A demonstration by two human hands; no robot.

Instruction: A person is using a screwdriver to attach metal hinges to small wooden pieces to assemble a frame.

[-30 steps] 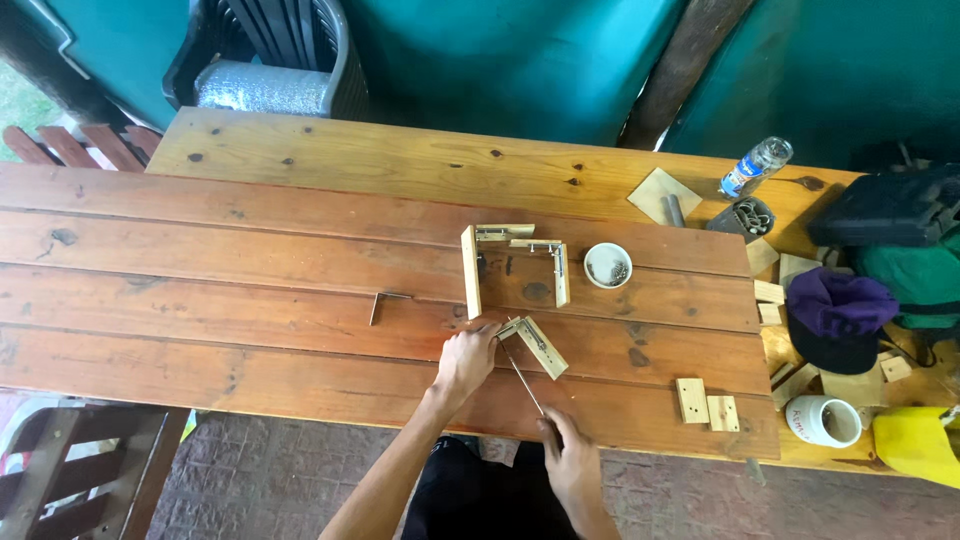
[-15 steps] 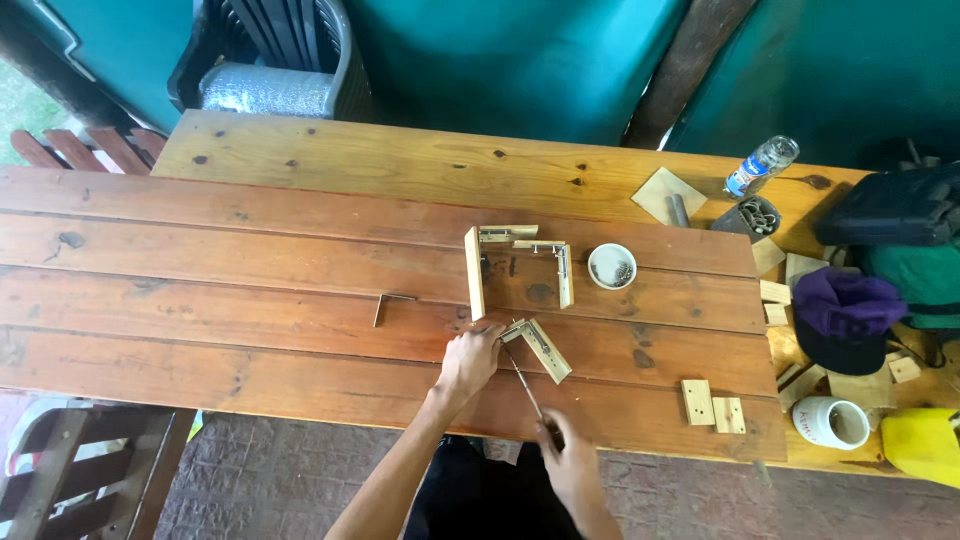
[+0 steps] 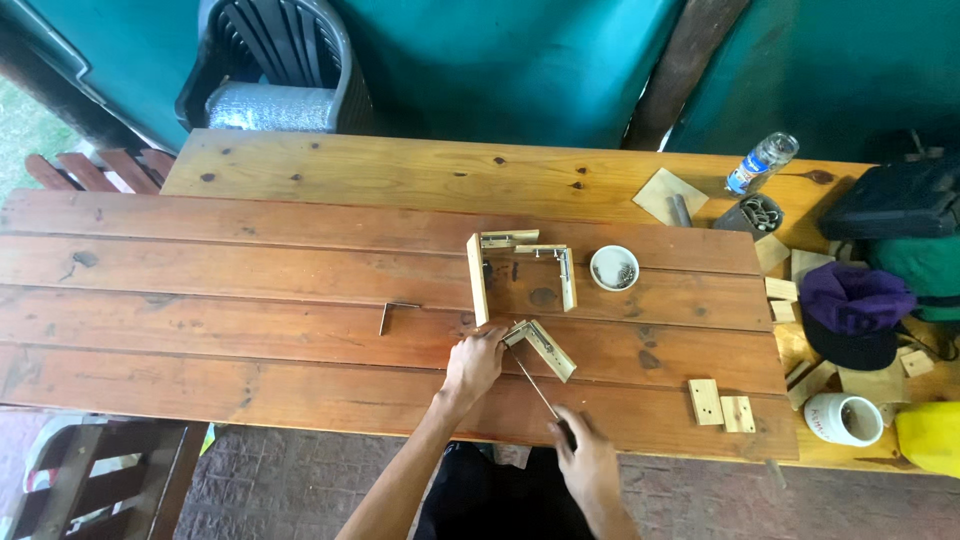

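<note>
Head view, looking down on a long plank table (image 3: 250,270) of reddish wood.

Left hand (image 3: 474,362) flat-ish on the boards near the front edge, fingers curled and pressed against the near end of a small wooden strip piece (image 3: 541,346) with a metal bracket at its corner; piece lying tilted, just below the larger frame. Grip partly closed; contact at the piece's left end, full wrap not visible.

Right hand (image 3: 585,462) lower, at the table's front edge, closed around the handle of a thin screwdriver (image 3: 536,386). Shaft slanting up and left, tip meeting the strip piece near the bracket.

Just above: open three-sided wooden frame (image 3: 520,270), one long strip upright on the left, short strips across the top and down the right, metal brackets at the corners. Small white bowl (image 3: 614,267) just right of it, dark small parts inside, kind not distinguishable.

Further left, alone on the boards: small dark L-shaped metal piece (image 3: 392,314).

Right end of table: two small wood blocks (image 3: 721,405) side by side, white mug (image 3: 843,418), purple cap (image 3: 855,312), plastic bottle (image 3: 761,163) lying down, loose wood offcuts.

Beyond the far edge: dark plastic chair (image 3: 280,70).
</note>
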